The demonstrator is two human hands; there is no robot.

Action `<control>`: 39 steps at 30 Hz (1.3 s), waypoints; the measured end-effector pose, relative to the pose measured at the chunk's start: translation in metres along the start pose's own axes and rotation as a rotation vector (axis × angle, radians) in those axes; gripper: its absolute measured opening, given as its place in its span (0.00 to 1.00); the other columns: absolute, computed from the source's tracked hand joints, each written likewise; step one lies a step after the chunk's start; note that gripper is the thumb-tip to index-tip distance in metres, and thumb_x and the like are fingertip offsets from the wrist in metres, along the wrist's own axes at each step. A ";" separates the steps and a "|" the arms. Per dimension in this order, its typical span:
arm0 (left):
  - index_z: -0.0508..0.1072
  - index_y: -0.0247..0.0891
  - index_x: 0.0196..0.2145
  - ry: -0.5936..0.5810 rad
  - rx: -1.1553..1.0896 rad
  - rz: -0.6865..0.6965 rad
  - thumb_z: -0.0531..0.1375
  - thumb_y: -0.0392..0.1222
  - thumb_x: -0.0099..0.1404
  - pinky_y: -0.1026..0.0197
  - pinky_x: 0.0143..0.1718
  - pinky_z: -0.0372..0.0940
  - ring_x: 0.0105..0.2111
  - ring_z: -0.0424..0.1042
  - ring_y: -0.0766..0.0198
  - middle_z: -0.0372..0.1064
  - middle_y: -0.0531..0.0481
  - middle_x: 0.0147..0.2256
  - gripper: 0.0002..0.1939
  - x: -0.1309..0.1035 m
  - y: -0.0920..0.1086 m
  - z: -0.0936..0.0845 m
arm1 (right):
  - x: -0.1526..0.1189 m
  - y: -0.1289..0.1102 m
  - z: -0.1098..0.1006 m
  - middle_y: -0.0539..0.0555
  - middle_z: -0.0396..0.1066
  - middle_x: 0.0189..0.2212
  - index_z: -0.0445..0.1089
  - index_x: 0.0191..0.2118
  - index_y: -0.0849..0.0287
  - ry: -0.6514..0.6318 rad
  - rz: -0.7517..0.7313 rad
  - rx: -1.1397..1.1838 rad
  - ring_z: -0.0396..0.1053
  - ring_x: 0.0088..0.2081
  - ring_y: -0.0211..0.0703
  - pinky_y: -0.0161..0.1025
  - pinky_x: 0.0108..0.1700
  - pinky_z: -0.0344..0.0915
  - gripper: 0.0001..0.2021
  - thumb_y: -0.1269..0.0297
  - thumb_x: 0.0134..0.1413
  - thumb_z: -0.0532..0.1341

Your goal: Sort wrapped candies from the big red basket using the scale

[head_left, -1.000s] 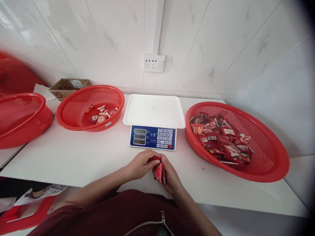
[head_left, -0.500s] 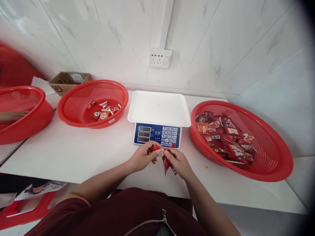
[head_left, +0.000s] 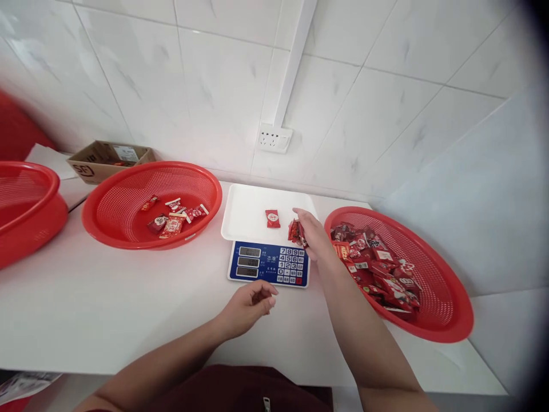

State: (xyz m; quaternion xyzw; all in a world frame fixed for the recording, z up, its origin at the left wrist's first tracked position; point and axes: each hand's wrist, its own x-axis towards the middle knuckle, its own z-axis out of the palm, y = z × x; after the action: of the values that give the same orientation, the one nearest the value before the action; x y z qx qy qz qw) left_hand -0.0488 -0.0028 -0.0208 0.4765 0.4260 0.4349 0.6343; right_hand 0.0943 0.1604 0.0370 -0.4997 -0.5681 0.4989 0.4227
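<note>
My right hand (head_left: 315,234) is over the right side of the white weighing tray (head_left: 244,212), its fingers closed on red-wrapped packets (head_left: 297,232). One red packet (head_left: 272,218) lies by itself on the tray. My left hand (head_left: 246,309) is just below the scale's blue panel (head_left: 268,264), with its fingers curled but apart and nothing visible in them. To the right stands a red basket (head_left: 454,286) with a pile of red and dark packets (head_left: 386,269). The red basket at the left (head_left: 103,217) holds several packets (head_left: 174,225).
An open cardboard box (head_left: 92,166) sits behind the left basket. Another red basket (head_left: 30,229) is cut off at the far left edge. A white socket panel (head_left: 274,139) is on the tiled wall behind the white table (head_left: 128,309).
My hands have moved apart. The right one went up to the tray with packets, the left one let go. One packet now lies on the tray. The other person's arm is out of view.
</note>
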 end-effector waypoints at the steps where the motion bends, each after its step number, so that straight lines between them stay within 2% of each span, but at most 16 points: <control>1: 0.66 0.36 0.36 -0.028 0.002 -0.022 0.60 0.50 0.57 0.64 0.30 0.60 0.25 0.62 0.71 0.59 0.55 0.26 0.15 -0.002 -0.001 0.002 | 0.003 0.000 -0.002 0.47 0.67 0.22 0.67 0.44 0.54 0.010 0.015 0.022 0.64 0.20 0.34 0.32 0.20 0.63 0.23 0.42 0.48 0.56; 4: 0.68 0.35 0.36 -0.104 0.082 -0.058 0.59 0.45 0.57 0.64 0.30 0.59 0.26 0.62 0.70 0.61 0.54 0.26 0.12 -0.007 -0.001 0.007 | 0.012 -0.005 -0.006 0.47 0.65 0.21 0.69 0.34 0.57 0.047 0.038 -0.016 0.62 0.18 0.33 0.31 0.17 0.62 0.19 0.45 0.45 0.60; 7: 0.70 0.35 0.36 -0.139 0.192 -0.039 0.58 0.40 0.58 0.64 0.31 0.58 0.28 0.61 0.69 0.63 0.53 0.27 0.08 -0.012 0.002 0.009 | 0.024 -0.011 -0.007 0.50 0.68 0.24 0.69 0.30 0.58 0.048 0.017 -0.119 0.64 0.21 0.34 0.32 0.20 0.66 0.14 0.50 0.46 0.62; 11: 0.70 0.36 0.36 -0.148 0.237 -0.032 0.57 0.39 0.58 0.64 0.32 0.58 0.28 0.62 0.68 0.64 0.53 0.28 0.08 -0.014 0.008 0.008 | 0.038 -0.014 -0.007 0.54 0.72 0.33 0.71 0.35 0.58 0.004 0.009 -0.202 0.68 0.24 0.36 0.37 0.25 0.69 0.11 0.60 0.44 0.64; 16: 0.71 0.36 0.37 -0.158 0.267 -0.024 0.56 0.38 0.57 0.64 0.33 0.59 0.29 0.63 0.67 0.65 0.53 0.28 0.09 -0.015 0.011 0.011 | 0.044 -0.016 -0.011 0.55 0.73 0.32 0.68 0.46 0.59 0.062 -0.028 -0.320 0.70 0.25 0.41 0.41 0.28 0.68 0.21 0.62 0.43 0.63; 21: 0.71 0.37 0.37 -0.167 0.290 -0.021 0.56 0.39 0.57 0.64 0.33 0.59 0.29 0.63 0.67 0.65 0.52 0.28 0.09 -0.015 0.009 0.012 | 0.041 -0.028 -0.008 0.56 0.72 0.39 0.68 0.45 0.57 0.182 -0.119 -0.379 0.71 0.36 0.45 0.42 0.39 0.67 0.17 0.59 0.48 0.59; 25: 0.70 0.38 0.38 -0.173 0.304 -0.011 0.55 0.39 0.58 0.64 0.34 0.60 0.30 0.63 0.66 0.65 0.52 0.30 0.09 -0.015 0.006 0.010 | 0.040 -0.033 0.002 0.57 0.69 0.47 0.67 0.46 0.59 0.143 -0.258 -0.485 0.66 0.47 0.47 0.43 0.48 0.62 0.16 0.63 0.52 0.56; 27: 0.70 0.38 0.39 -0.183 0.327 -0.025 0.55 0.40 0.59 0.64 0.34 0.60 0.31 0.64 0.66 0.66 0.51 0.30 0.10 -0.015 0.007 0.009 | 0.037 -0.036 -0.001 0.57 0.67 0.50 0.68 0.47 0.59 0.101 -0.309 -0.545 0.63 0.52 0.47 0.44 0.53 0.58 0.16 0.65 0.52 0.56; 30: 0.69 0.39 0.39 -0.191 0.380 -0.054 0.55 0.42 0.60 0.63 0.34 0.60 0.32 0.65 0.65 0.66 0.51 0.31 0.10 -0.014 0.012 0.008 | 0.029 -0.044 -0.027 0.55 0.67 0.51 0.67 0.48 0.57 0.014 -0.310 -0.606 0.62 0.53 0.46 0.44 0.54 0.57 0.16 0.65 0.53 0.56; 32: 0.69 0.39 0.39 -0.183 0.408 -0.061 0.54 0.43 0.60 0.63 0.35 0.61 0.33 0.65 0.64 0.66 0.51 0.31 0.10 -0.012 0.014 0.007 | 0.021 -0.049 -0.059 0.55 0.67 0.51 0.66 0.50 0.57 -0.002 -0.268 -0.660 0.63 0.52 0.45 0.44 0.53 0.58 0.16 0.64 0.54 0.56; 34: 0.69 0.39 0.39 -0.185 0.425 -0.065 0.54 0.45 0.60 0.63 0.36 0.62 0.33 0.65 0.64 0.66 0.51 0.31 0.11 -0.010 0.014 0.006 | 0.012 -0.049 -0.095 0.55 0.67 0.51 0.66 0.49 0.57 0.036 -0.172 -0.708 0.64 0.52 0.45 0.44 0.53 0.58 0.16 0.66 0.54 0.56; 37: 0.69 0.40 0.40 -0.202 0.430 -0.084 0.54 0.48 0.60 0.62 0.36 0.62 0.33 0.66 0.63 0.67 0.51 0.32 0.13 -0.008 0.009 0.005 | -0.002 -0.034 -0.142 0.55 0.69 0.48 0.70 0.45 0.57 0.063 -0.015 -0.751 0.66 0.49 0.48 0.43 0.51 0.60 0.13 0.67 0.52 0.59; 39: 0.69 0.41 0.40 -0.203 0.419 -0.102 0.55 0.50 0.60 0.61 0.37 0.63 0.34 0.66 0.62 0.68 0.51 0.32 0.14 -0.007 0.003 0.005 | -0.007 -0.015 -0.160 0.57 0.72 0.45 0.72 0.42 0.58 0.046 0.062 -0.761 0.68 0.47 0.51 0.44 0.49 0.61 0.13 0.67 0.47 0.63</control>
State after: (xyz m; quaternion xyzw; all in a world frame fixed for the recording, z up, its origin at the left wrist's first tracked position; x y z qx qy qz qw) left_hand -0.0461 -0.0100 -0.0156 0.6168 0.4646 0.2542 0.5823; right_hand 0.2496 0.1765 0.0750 -0.6489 -0.6876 0.2538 0.2043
